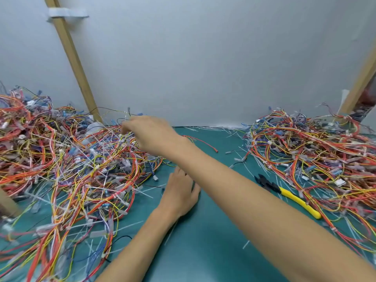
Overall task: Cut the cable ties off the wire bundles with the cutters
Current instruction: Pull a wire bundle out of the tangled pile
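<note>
A big tangle of red, orange, yellow and blue wire bundles with white cable ties covers the left of the green mat. My right hand reaches across over its far edge, fingertips pinched on thin wires lifted from the pile. Flat on the mat below that arm rests my left hand, fingers spread and holding nothing. The cutters, black jaws with yellow handles, lie untouched on the mat to the right, beside a second heap of wire bundles.
Cut white tie scraps litter the mat along the grey back wall. A loose red wire lies behind my right wrist. Wooden posts lean against the wall at left and right. Bare green mat shows between the heaps.
</note>
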A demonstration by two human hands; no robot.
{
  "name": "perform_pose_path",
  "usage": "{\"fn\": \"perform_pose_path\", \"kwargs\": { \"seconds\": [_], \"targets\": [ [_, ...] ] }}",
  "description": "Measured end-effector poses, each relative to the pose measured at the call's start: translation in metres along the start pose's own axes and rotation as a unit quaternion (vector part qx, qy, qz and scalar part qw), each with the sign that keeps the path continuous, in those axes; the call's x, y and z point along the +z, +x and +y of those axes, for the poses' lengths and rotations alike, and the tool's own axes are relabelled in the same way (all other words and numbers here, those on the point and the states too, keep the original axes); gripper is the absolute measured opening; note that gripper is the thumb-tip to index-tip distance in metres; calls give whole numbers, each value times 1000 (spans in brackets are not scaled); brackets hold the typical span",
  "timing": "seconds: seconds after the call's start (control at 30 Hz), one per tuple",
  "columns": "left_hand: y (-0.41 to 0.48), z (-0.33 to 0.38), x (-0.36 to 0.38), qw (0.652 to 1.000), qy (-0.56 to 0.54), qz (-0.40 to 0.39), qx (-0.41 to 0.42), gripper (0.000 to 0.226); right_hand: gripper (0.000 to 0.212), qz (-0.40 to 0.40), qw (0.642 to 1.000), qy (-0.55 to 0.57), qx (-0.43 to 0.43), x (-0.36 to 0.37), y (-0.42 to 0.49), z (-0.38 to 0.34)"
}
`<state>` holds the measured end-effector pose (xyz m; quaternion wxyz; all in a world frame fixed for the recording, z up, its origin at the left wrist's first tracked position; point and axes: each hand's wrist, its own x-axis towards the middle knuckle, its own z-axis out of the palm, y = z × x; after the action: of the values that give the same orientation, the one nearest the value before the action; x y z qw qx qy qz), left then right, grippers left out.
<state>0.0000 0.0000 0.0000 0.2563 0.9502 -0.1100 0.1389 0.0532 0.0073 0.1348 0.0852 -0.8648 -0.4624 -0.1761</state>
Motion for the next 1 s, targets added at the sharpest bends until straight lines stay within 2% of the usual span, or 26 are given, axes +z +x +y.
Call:
{"fn": "perform_pose_path", "kwargs": {
  "seconds": [0.03, 0.1, 0.2, 0.27, 0.33, 0.4, 0.5, 0.57, 0.7, 0.9, 1.0],
  "targets": [
    [-1, -1, -1, 999, -36, 13, 1, 10, 49, -31, 999, -25, -1, 2, 7, -3],
    [-4, 2, -4, 996, -77, 49, 2, 12, 50, -81, 996, -37, 20, 13, 15, -2],
    [-5, 1, -2, 994, -93, 59, -5, 28, 27, -99, 993, -33, 54, 25, 16, 5],
    [0, -3, -3, 995, -89, 49, -4, 31, 16, -54, 997, -20, 56, 27, 13, 11],
    [4, -12, 0, 1000, 17, 8, 12, 6, 14, -17, 997, 8, 71, 25, 11, 18],
    [7, -30, 1, 991, 127, 18, 38, 17, 16, 27, 993, 56, 100, 16, 8, 27],
    [13, -54, -14, 975, 201, 87, 39, 34, 14, 104, 979, 97, 145, -4, 5, 47],
    [18, -66, -24, 965, 244, 94, 25, 43, 15, 130, 972, 98, 169, -19, 4, 61],
    [26, -81, -38, 956, 283, 70, -8, 52, 16, 197, 950, 130, 203, -52, -4, 86],
    [39, -105, -62, 953, 292, 55, 64, 50, 14, 305, 925, 124, 189, -100, -23, 108],
    [38, -123, -74, 951, 305, 14, 53, 60, 11, 414, 868, 133, 241, -131, -40, 135]
  ]
}}
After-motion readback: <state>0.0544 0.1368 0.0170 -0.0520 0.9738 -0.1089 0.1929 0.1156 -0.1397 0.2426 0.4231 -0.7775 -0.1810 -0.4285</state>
